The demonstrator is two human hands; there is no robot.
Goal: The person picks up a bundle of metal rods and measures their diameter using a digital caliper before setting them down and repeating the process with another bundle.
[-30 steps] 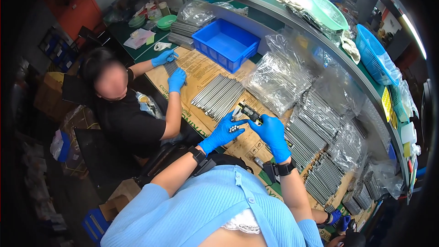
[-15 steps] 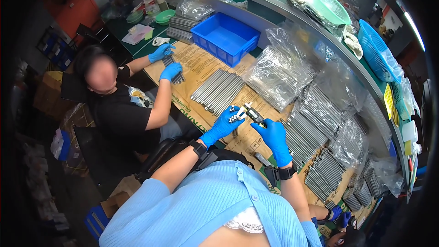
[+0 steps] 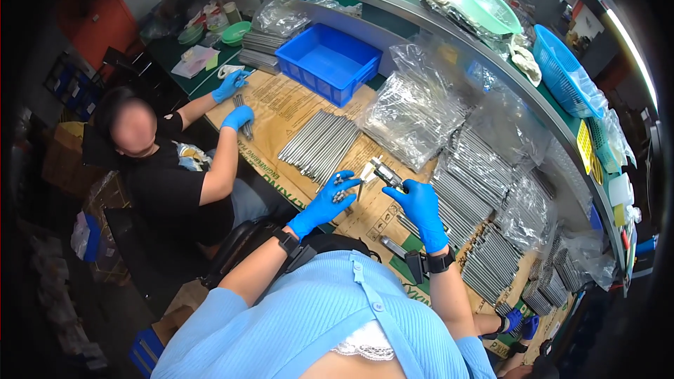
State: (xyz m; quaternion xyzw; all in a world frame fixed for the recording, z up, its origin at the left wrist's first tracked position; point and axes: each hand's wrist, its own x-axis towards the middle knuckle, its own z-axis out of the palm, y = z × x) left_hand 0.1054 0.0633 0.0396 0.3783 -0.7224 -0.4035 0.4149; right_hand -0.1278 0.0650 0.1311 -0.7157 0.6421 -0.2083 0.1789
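Observation:
My left hand [image 3: 324, 208], in a blue glove, is closed around a small bundle of slim metal rods [image 3: 340, 196], their ends pointing up past the fingers. In my gloved right hand [image 3: 419, 212] is a digital caliper [image 3: 388, 174] with a dark display. Its pale jaws [image 3: 368, 170] point toward the left hand, a small gap away from the bundle. One rod shows upright just below the jaws; whether the left fingers touch it I cannot tell. Beyond my left hand lies a row of loose metal rods [image 3: 319, 144] on the brown paper table cover [image 3: 263, 116].
A blue bin [image 3: 328, 63] stands at the back. Plastic-wrapped rods [image 3: 414, 109] and more rod stacks [image 3: 460, 200] fill the right. At left, a co-worker's gloved hands [image 3: 237, 116] hold rods; another person's gloved hands [image 3: 516, 321] are at lower right. A shelf edge curves behind.
The left hand with its rods has drawn away from the caliper jaws, which were up against the bundle before. The whole view has shifted slightly. The co-worker's hands still hold rods.

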